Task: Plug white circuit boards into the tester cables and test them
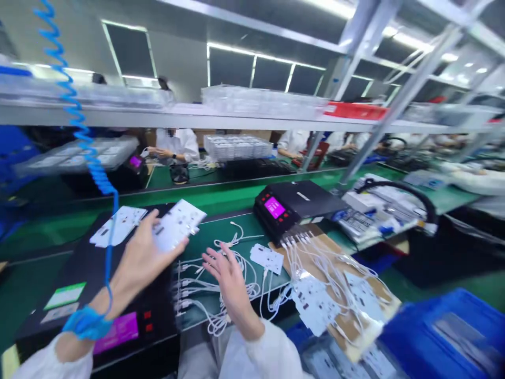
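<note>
My left hand (136,258) grips a white circuit board (177,223) between thumb and fingers, tilted up above a black tester box (158,300). On that wrist sits a blue strap (89,322) with a coiled blue cord (94,158) rising from it. My right hand (229,279) is open, its fingers spread, above a tangle of white cables (215,321) plugged into the box's side. Nothing shows in it. White boards (120,226) lie on top of the black box, behind my left hand. Right of my right hand lies another white board (267,258) beside a cable plug.
A second black tester (302,200) with a lit purple screen stands ahead, cables running from it to white boards (315,302) on cardboard. A blue bin (445,331) is at lower right. Overhead runs a shelf (165,117) with clear trays. Co-workers (175,145) sit across the bench.
</note>
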{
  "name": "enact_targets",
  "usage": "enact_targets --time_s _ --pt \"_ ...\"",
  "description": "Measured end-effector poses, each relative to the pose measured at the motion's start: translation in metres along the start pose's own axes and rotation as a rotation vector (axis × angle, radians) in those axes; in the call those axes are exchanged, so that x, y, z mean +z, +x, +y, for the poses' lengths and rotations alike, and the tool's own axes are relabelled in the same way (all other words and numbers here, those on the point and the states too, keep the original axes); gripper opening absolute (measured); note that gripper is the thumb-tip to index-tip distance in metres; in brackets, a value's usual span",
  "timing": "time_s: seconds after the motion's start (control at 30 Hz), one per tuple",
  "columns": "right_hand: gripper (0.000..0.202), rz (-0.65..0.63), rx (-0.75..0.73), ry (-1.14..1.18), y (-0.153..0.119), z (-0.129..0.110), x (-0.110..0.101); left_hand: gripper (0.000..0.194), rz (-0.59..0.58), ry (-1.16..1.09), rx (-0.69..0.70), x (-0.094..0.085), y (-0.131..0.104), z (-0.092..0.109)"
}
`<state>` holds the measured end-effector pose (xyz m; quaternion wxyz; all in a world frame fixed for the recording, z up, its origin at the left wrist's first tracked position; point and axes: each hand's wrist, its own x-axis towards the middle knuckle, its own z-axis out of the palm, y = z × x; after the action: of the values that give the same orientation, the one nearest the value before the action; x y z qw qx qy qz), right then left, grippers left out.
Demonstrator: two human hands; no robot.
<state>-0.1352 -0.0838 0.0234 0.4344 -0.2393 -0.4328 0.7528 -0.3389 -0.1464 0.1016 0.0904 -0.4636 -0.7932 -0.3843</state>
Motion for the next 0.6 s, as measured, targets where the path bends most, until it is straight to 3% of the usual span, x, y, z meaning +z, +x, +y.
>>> enact_targets --time_s 0.07,0.2,0.3,0.37,0.43,0.6 --pt "0.063 0.063 0.062 0.182 0.041 -0.009 0.007 0.102 -0.127 -0.073 0.105 0.031 -0.006 0.026" --pt "0.051 0.205 -0.049 0.15 0.104 -0.013 -0.009 0.105 -0.358 -0.122 0.209 0.084 0.017 0.053" --pt "0.04 0.2 -0.092 0.015 0.133 -0.015 -0.027 0.103 -0.548 -0.312 -0.007 0.107 0.058 0.058" --pt "0.036 0.18 -0.114 -0.177 0.148 -0.017 -0.035 0.09 -0.717 -0.497 -0.183 0.117 0.083 0.059" --pt "0.035 0.175 -0.107 -0.369 0.16 -0.021 -0.04 0.078 -0.848 -0.611 -0.259 0.125 0.098 0.059" --pt "0.024 0.186 -0.03 -0.664 0.174 -0.028 -0.065 0.069 -0.891 -0.668 -0.317 0.138 0.102 0.048"
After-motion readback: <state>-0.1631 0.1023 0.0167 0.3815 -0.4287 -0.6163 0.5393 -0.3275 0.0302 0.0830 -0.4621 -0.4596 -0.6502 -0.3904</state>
